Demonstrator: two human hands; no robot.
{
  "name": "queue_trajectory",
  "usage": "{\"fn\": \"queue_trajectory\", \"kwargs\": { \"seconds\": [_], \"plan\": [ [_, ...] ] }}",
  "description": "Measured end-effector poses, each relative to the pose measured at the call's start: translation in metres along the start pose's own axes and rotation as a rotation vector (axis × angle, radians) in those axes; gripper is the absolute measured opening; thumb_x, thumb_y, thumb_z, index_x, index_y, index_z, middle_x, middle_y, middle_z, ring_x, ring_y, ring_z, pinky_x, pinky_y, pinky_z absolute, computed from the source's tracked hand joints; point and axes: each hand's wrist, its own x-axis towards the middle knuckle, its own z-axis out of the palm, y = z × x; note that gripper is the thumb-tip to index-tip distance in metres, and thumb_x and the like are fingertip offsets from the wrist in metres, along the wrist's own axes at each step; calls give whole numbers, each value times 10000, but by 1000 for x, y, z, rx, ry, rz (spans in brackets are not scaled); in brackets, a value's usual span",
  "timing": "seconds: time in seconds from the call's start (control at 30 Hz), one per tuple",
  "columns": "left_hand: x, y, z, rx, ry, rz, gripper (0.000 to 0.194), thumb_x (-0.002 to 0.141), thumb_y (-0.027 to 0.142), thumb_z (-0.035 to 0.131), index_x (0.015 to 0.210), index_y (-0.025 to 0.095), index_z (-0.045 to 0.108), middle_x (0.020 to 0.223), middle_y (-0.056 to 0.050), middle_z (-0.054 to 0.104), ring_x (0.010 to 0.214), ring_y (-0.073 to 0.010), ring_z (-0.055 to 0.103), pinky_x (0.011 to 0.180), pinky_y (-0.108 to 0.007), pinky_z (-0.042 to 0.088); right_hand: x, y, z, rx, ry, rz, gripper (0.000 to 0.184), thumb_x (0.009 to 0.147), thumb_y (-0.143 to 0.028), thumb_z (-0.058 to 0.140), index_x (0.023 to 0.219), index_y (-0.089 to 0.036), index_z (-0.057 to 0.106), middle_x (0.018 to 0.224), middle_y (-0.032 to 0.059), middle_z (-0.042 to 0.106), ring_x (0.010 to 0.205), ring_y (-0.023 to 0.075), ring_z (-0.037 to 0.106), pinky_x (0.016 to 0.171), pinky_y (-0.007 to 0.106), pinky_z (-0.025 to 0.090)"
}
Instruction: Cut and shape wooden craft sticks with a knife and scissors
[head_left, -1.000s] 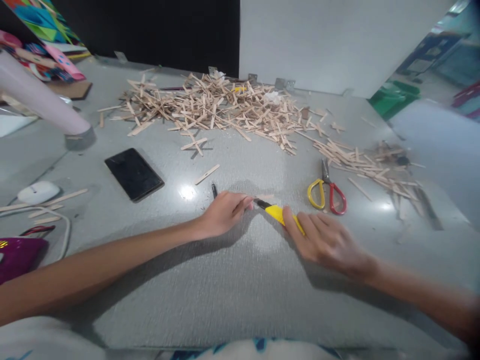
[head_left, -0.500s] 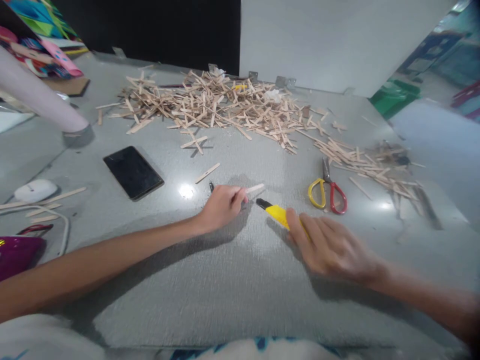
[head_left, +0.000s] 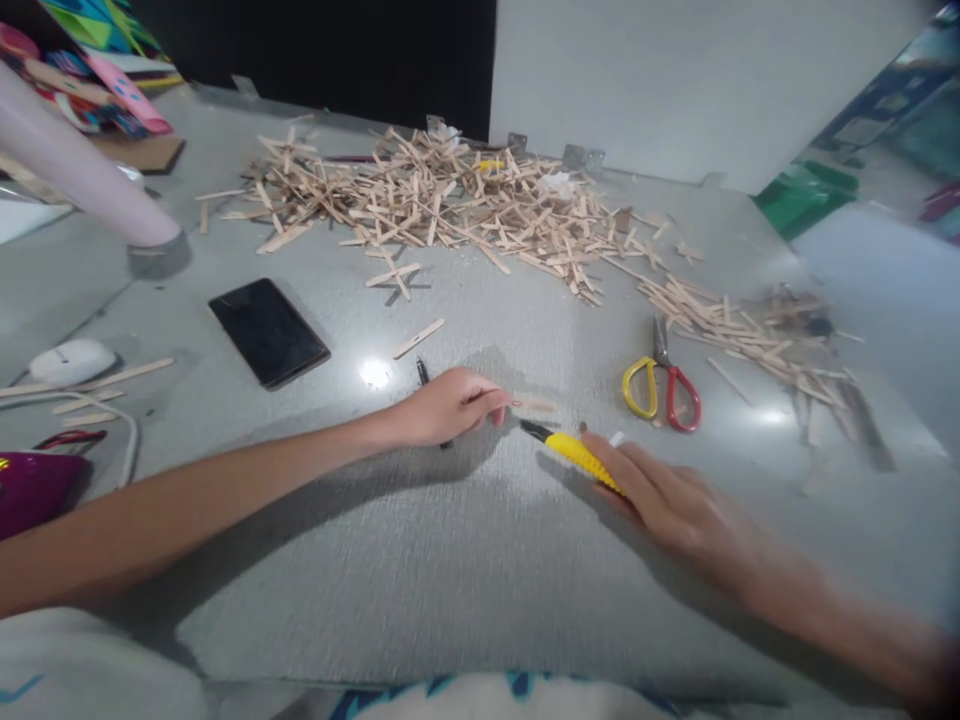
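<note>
Pinched in the fingertips of my left hand is a short wooden stick, its free end pointing right. A black pen lies partly hidden beneath that hand. My right hand is wrapped round a yellow box cutter, whose dark tip points left, just below the stick and apart from my left fingers. Beyond the right hand lie scissors with one yellow and one red handle. A single marked stick rests on the table past my left hand.
A big heap of wooden sticks spreads along the back, with more sticks at the right. A black phone, a white mouse and a pale pole stand at the left. Several sticks lie near the mouse.
The stick in my left hand has dipped from tilting up to pointing slightly down. My right hand and the box cutter have moved a little lower and right. More of the pen shows.
</note>
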Motion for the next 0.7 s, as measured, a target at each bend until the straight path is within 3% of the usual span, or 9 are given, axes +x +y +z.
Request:
{"fn": "queue_trajectory", "kwargs": {
  "seconds": [0.13, 0.3, 0.37, 0.47, 0.7],
  "plan": [
    [-2, 3, 0, -57, -15, -60, 425, 1113, 402, 497, 812, 175, 692, 530, 35, 534, 447, -105, 479, 495, -230, 350, -3, 6, 11, -97, 49, -91, 664, 1192, -152, 366, 1788, -19, 107, 1050, 120, 823, 751, 224, 747, 617, 324, 614],
    [-2, 5, -1, -80, -28, -80, 431, 1118, 397, 507, 813, 167, 706, 502, 34, 523, 430, -97, 437, 479, -225, 323, -4, 9, 24, -31, 54, -48, 769, 1202, -311, 482, 1803, -50, 79, 995, 87, 792, 676, 214, 704, 581, 335, 591],
    [-2, 6, -2, -93, -25, -90, 430, 1119, 402, 517, 811, 168, 705, 494, 35, 516, 423, -94, 423, 466, -221, 315, -2, 10, 20, -7, 18, -28, 725, 1224, -302, 369, 1802, -51, 10, 1035, 110, 793, 701, 221, 725, 607, 343, 606],
    [-3, 6, -3, -118, -29, -99, 438, 1123, 412, 523, 807, 165, 700, 493, 38, 505, 412, -89, 406, 442, -211, 306, 5, 13, 8, -34, -42, -35, 648, 1206, -152, 161, 1796, -87, -99, 1060, 110, 806, 723, 214, 752, 638, 332, 620],
    [-4, 7, -6, -137, -50, -134, 447, 1126, 429, 536, 808, 160, 701, 497, 41, 491, 417, -85, 386, 428, -202, 300, 12, 24, -8, -122, -52, -118, 703, 1159, -42, 191, 1776, -53, -147, 931, 70, 797, 643, 211, 725, 568, 325, 597]
  ]
}}
